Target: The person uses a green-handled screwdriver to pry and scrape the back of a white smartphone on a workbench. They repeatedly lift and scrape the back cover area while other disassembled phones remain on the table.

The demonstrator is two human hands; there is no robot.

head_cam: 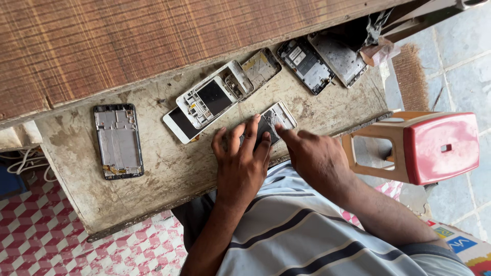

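L hand lies spread flat, fingers pressing down the opened phone on the worn bench, R hand w/ forefinger tip touching its near edge; beyond the grip, white phone frames, then more boards.

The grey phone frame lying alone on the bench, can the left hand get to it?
Probably yes. The left hand rests on the opened phone, and only bare bench top lies between it and the grey phone frame; nothing blocks the way.
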